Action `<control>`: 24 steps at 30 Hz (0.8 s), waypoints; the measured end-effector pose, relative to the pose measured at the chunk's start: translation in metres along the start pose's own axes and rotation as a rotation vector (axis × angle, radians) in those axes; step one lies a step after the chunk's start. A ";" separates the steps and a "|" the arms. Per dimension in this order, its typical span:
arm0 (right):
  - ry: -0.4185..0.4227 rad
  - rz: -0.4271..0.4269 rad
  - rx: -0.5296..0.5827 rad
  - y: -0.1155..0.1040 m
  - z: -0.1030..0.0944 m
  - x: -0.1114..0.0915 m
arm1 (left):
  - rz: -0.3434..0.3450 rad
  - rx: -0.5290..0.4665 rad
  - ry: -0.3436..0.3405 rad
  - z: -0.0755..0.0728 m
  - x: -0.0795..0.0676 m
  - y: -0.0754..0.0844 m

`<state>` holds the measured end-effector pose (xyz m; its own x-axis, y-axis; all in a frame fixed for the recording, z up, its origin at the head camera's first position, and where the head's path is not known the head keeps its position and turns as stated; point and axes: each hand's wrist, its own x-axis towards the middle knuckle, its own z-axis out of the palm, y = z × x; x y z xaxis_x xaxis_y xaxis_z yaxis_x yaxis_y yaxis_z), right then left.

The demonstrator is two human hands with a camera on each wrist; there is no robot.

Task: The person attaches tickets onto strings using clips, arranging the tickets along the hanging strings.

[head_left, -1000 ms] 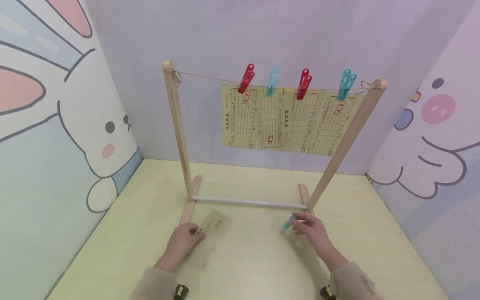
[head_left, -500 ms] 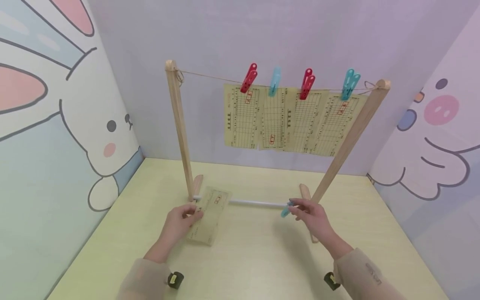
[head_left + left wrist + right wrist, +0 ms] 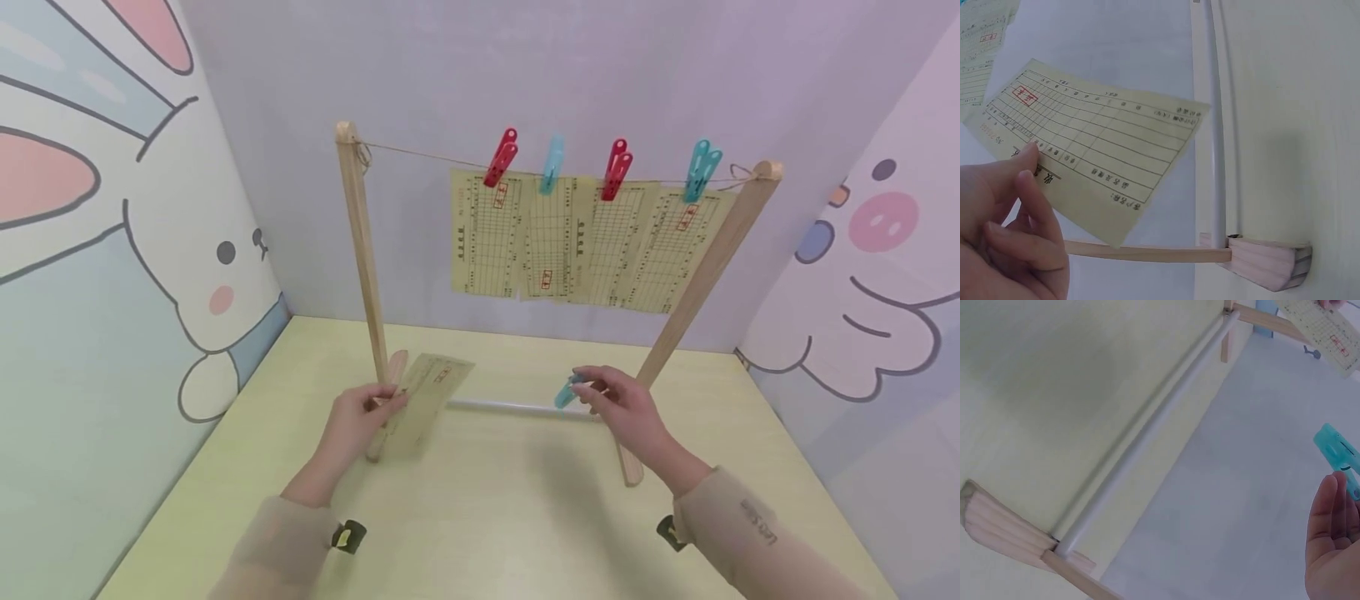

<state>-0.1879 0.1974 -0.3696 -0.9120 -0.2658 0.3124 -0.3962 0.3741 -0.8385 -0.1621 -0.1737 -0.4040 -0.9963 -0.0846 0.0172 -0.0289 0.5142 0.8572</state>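
My left hand [image 3: 360, 421] pinches a yellowish printed receipt slip [image 3: 1097, 144] by one long edge, thumb against fingers. The slip is tilted in the air in front of the left post, a red stamp near one corner. Between the thumb and fingers of my right hand [image 3: 618, 408] is a teal clothespin [image 3: 567, 392], its gripping end pointing left and down. In the right wrist view the clothespin [image 3: 1337, 450] is partly cut off by the edge. Behind and above, a string [image 3: 420, 153] carries several hanging slips [image 3: 487, 237], fastened by red and blue clothespins [image 3: 501, 158].
The wooden frame's left post [image 3: 362, 242] and right post [image 3: 701, 279] hold the string. A white rod [image 3: 517, 407] joins their feet near the table surface. Cartoon-printed walls [image 3: 82, 333] close in the left, back and right of the pale table [image 3: 480, 533].
My left hand has lifted the slip off the table, upward and away from me. My right hand has risen with the clothespin, also moving slightly left. The hanging slips stay put.
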 end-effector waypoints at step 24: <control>0.040 -0.465 -0.187 -0.093 -0.021 0.055 | 0.174 -0.210 0.108 -0.030 0.021 0.072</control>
<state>-0.2039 0.1664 -0.2655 -0.6366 -0.4094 0.6536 -0.7703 0.3781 -0.5135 -0.1827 -0.1641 -0.3261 -0.9700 -0.1065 0.2187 0.1708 0.3418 0.9241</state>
